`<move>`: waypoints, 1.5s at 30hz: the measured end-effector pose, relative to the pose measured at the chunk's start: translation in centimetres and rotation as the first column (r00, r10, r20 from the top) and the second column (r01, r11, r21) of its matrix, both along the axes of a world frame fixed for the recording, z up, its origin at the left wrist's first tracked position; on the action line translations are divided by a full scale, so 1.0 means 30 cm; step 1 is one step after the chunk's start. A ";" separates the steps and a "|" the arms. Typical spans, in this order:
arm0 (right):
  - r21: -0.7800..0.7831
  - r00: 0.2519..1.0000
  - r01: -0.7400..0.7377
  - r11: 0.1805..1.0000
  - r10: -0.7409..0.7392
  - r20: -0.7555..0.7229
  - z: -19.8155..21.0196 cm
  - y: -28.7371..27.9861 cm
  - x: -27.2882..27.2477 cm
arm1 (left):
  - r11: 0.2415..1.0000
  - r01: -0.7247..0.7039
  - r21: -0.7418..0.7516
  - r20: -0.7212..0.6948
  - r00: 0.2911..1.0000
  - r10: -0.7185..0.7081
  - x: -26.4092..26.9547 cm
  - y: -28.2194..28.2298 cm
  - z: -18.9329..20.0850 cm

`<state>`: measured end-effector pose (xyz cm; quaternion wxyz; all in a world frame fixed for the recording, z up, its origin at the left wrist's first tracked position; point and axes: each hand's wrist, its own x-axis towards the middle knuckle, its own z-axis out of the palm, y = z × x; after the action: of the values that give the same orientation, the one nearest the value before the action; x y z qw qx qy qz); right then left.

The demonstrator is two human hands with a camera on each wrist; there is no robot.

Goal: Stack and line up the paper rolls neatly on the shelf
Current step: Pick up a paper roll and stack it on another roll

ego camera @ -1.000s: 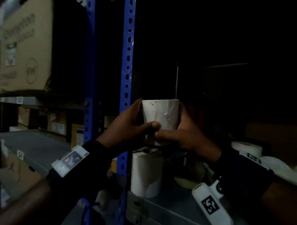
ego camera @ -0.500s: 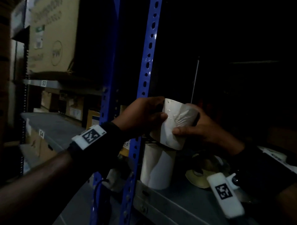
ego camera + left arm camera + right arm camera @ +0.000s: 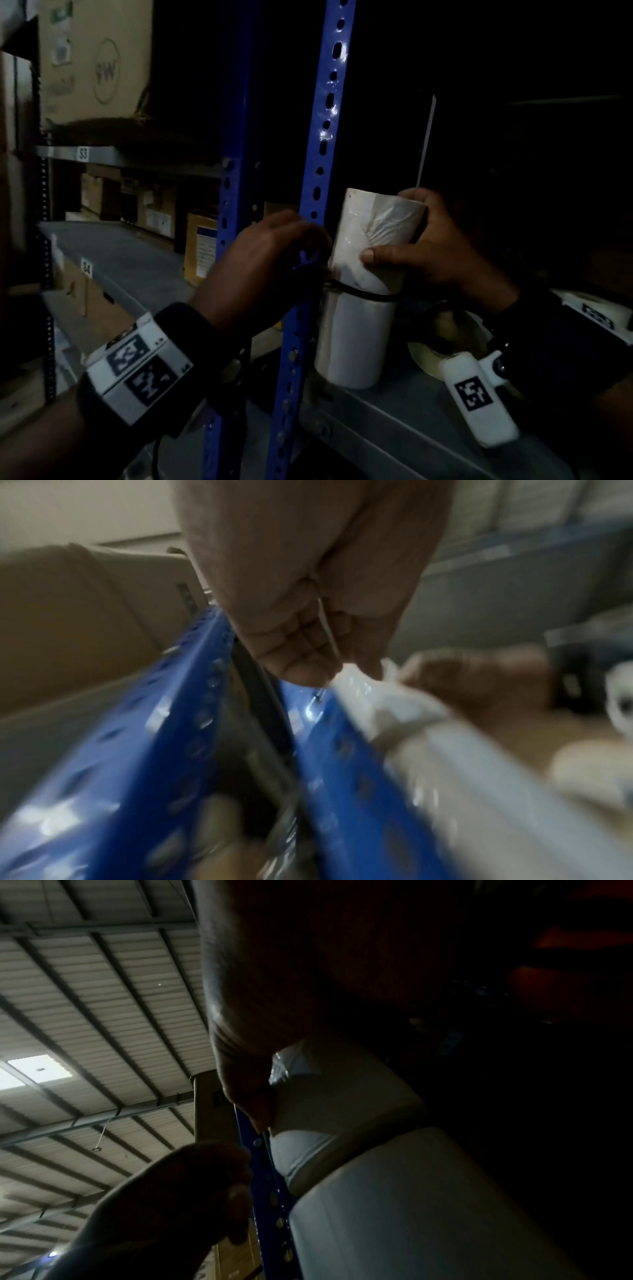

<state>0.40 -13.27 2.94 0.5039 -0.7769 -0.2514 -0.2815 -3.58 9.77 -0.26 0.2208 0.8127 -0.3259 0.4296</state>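
A white plastic-wrapped paper roll (image 3: 356,226) sits tilted on top of a second white roll (image 3: 352,339), which stands upright on the grey shelf (image 3: 394,421). My right hand (image 3: 394,229) grips the upper roll from the right, thumb across its front. In the right wrist view the upper roll (image 3: 342,1091) leans over the rim of the lower roll (image 3: 394,1218). My left hand (image 3: 284,246) hovers left of the upper roll in front of the blue post (image 3: 322,120), fingers loosely curled and holding nothing. The left wrist view is blurred, with the wrap (image 3: 377,704) just beyond the left hand (image 3: 308,656).
The blue perforated post stands immediately left of the stacked rolls. A flat roll of tape (image 3: 435,349) lies on the shelf under my right wrist. Cardboard boxes (image 3: 96,58) fill the neighbouring rack on the left. The shelf's back is too dark to read.
The upper roll came down from mid-air onto the lower roll and now leans there. My left hand has let go of it and drawn back to the post.
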 end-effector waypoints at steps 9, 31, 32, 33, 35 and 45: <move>-0.096 0.999 0.034 0.995 -0.035 -0.008 -0.021 0.030 -0.001 | 0.997 0.058 0.049 -0.059 0.997 -0.055 0.063 -0.014 -0.063; -0.074 1.000 0.018 0.997 -0.019 -0.020 -0.017 0.018 -0.008 | 1.000 0.000 0.008 -0.151 0.989 0.001 0.077 -0.033 -0.026; -0.071 1.000 0.012 0.997 -0.014 -0.022 -0.017 0.017 -0.008 | 1.000 -0.003 0.002 -0.150 0.989 0.003 0.073 -0.035 -0.026; -0.067 1.000 0.001 0.998 -0.002 -0.024 -0.017 0.015 -0.007 | 1.000 -0.009 0.007 -0.150 0.989 0.009 0.068 -0.038 -0.024; -0.072 0.999 -0.020 0.997 0.018 -0.033 -0.015 0.011 -0.006 | 0.999 -0.027 0.035 -0.156 0.987 0.032 0.060 -0.040 -0.021; -0.099 0.995 -0.062 0.993 0.053 -0.090 -0.007 -0.008 0.000 | 0.983 -0.115 0.143 -0.178 0.974 0.139 0.016 -0.062 0.027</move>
<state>0.40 -13.52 2.72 0.4822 -0.8056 -0.2652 -0.2194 -3.11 7.91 0.54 0.1684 0.8814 -0.2786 0.3422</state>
